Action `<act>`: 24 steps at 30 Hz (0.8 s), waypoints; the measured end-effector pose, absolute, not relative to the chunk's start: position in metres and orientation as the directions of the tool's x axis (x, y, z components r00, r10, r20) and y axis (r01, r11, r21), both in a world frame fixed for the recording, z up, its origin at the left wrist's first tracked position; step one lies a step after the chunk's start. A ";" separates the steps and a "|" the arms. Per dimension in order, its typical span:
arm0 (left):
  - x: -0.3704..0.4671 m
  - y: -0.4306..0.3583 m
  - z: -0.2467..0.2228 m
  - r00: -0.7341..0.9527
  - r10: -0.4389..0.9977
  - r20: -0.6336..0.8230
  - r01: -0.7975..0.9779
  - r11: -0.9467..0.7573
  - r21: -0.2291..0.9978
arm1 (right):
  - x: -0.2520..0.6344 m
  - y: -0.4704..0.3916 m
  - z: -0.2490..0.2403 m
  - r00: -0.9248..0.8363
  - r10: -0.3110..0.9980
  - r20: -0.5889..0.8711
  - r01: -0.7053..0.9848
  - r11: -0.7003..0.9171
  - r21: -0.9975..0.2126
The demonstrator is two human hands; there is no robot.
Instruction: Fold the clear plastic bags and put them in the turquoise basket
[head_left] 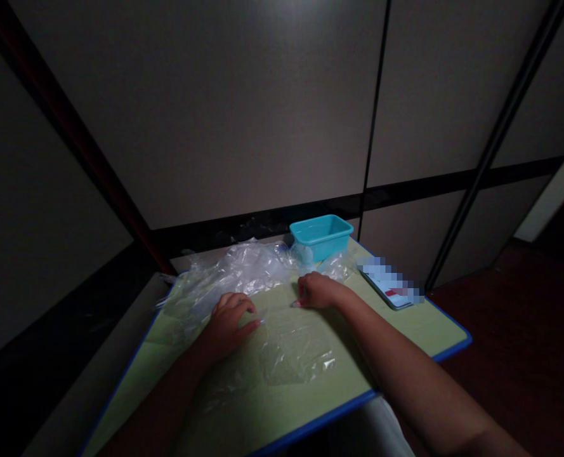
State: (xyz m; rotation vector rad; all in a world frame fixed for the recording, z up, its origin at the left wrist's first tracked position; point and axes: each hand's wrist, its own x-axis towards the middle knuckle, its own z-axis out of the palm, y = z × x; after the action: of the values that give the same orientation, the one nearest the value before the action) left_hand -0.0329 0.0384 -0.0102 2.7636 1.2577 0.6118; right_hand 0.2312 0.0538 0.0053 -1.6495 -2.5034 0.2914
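A clear plastic bag (295,355) lies flat on the table in front of me, its glossy film creased near the lower right. My right hand (318,291) is closed at its top edge, with thumb and fingertips pinched on the film. To the left is my left hand (231,320), its thumb and fingers apart and the thumb tip close to the bag's upper left corner. Whether that thumb touches the film I cannot tell. Behind both hands spreads a heap of crumpled clear plastic bags (248,266).
A turquoise plastic basket (322,238) stands at the table's back edge, beside the heap. On the right lies a phone (393,289) with its screen lit and partly blurred. The pale green table (434,330) has a blue rim. Cabinet panels (215,114) rise behind it.
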 end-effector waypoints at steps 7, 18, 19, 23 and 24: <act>-0.033 0.039 -0.012 0.562 0.750 0.349 0.719 -0.652 0.242 | 0.230 0.054 0.004 -0.436 0.900 0.003 0.877 0.425 -0.225; -0.037 0.046 -0.025 0.560 0.726 0.398 0.700 -0.672 0.242 | 0.229 0.053 0.003 -0.458 0.889 -0.004 0.825 0.424 -0.374; -0.036 0.044 -0.023 0.555 0.725 0.407 0.700 -0.672 0.242 | 0.229 0.052 0.003 -0.459 0.889 -0.005 0.818 0.420 -0.394; -0.023 0.029 -0.009 0.572 0.701 0.427 0.670 -0.699 0.250 | 0.227 0.051 0.002 -0.458 0.889 0.010 0.810 0.422 -0.407; -0.018 0.022 -0.005 0.596 0.691 0.410 0.651 -0.714 0.258 | 0.226 0.051 0.002 -0.453 0.891 0.013 0.812 0.419 -0.405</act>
State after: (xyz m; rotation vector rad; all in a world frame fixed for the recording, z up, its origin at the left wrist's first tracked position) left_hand -0.0176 0.0220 -0.0052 2.7332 1.1516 0.7554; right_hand 0.2260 0.0507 0.0019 -1.4967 -2.4480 0.5084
